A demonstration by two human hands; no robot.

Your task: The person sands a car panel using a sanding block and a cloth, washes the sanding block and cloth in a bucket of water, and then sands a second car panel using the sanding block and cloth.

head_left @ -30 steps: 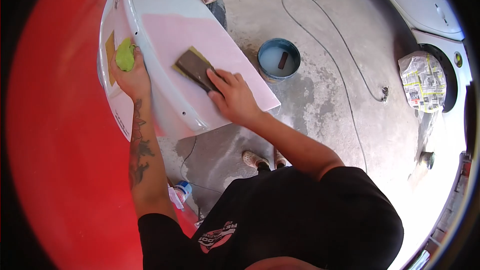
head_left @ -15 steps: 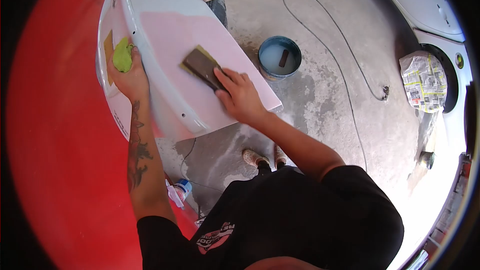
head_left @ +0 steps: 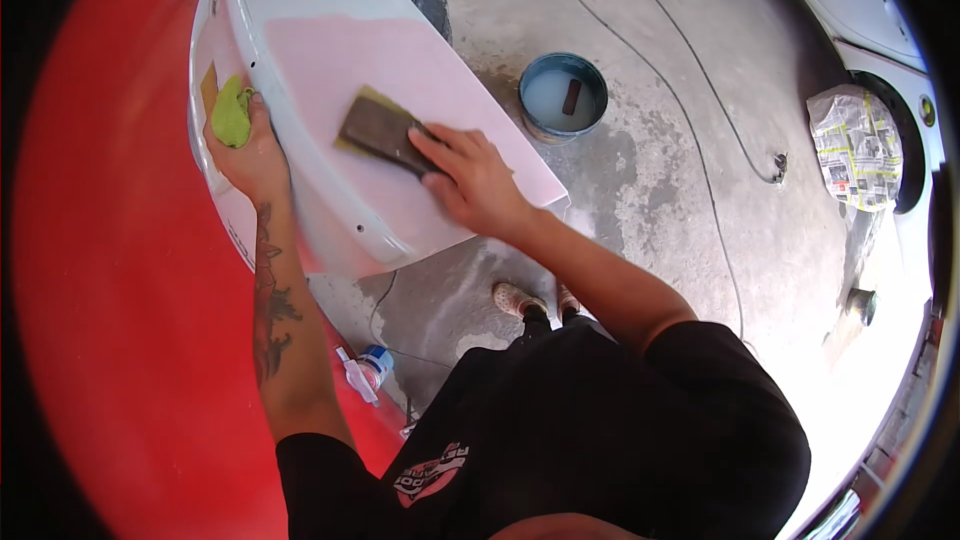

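Right grip (head_left: 472, 178) on block (head_left: 378, 130), underside hidden

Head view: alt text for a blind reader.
A person's right hand holds a dark block on a pink and white panel; the left hand, holding a green wad, touches its side. A bucket of cloudy liquid stands on the floor.

I could read no whole word. The white lettering (head_left: 432, 474) on my black shirt (head_left: 620, 420), below the panel (head_left: 430, 60), showed only slanted fragments; the newsprint (head_left: 857, 148) right of the panel and the dark marks (head_left: 240, 243) along its edge were illegible.
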